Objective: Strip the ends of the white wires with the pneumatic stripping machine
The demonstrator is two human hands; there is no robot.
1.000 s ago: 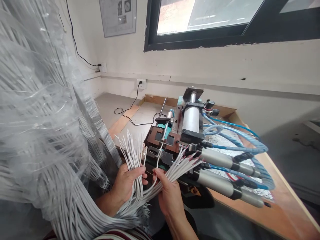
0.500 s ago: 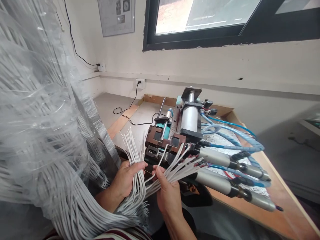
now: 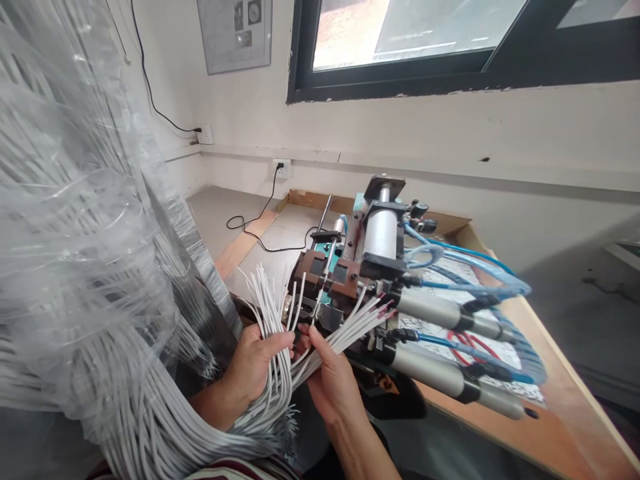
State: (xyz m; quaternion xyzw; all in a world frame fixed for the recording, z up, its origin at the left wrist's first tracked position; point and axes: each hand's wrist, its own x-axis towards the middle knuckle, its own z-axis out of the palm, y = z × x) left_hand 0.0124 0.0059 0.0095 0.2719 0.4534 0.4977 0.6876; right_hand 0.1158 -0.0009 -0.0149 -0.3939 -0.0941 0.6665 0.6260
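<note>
"Closer to the machine (image 3: 383, 265) the right hand (image 3: 334, 380) is brought now. What is held?"
"Before the machine, white wires (image 3: 344, 338) are gripped in its fingers, slanting up-right; another bundle (image 3: 269, 310), pointing up, slightly left, is gripped by the left hand (image 3: 250, 367)."

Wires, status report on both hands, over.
Left hand gripping white wires. Right hand holding a second bunch. Machine close ahead of right hand.

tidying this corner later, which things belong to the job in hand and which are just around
Apparently in the job:
white wires, gripped by left hand and right hand
machine beyond the hands
plastic-wrapped wire bundle

Apparently just around:
framed sheet
window
</note>
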